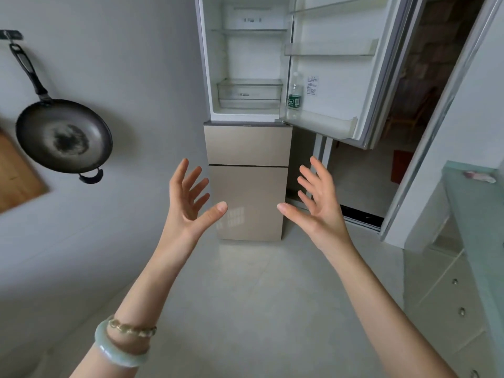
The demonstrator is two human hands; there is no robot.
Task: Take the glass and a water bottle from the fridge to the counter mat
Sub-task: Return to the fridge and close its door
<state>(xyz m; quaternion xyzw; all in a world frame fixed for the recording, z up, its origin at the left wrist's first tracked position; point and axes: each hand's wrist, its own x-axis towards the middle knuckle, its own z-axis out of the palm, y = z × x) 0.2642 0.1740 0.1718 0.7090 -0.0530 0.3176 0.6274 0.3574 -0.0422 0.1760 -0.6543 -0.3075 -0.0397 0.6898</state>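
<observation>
The fridge [246, 145] stands ahead with its upper door [341, 64] swung open to the right. A clear water bottle [294, 91] with a green label stands upright in the lowest door shelf. I see no glass in the fridge; its shelves look bare apart from a clear drawer [249, 92]. My left hand [191, 197] and my right hand [316, 200] are raised in front of the lower fridge drawers, palms facing each other, fingers spread, holding nothing. Both are well below and short of the bottle.
A dark frying pan [64, 135] hangs on the left wall beside a wooden board [16, 175]. A glass-topped counter [477, 214] with white drawers runs along the right. A sliding door frame [425, 148] stands behind the fridge door. Grey tiled floor lies between me and the fridge.
</observation>
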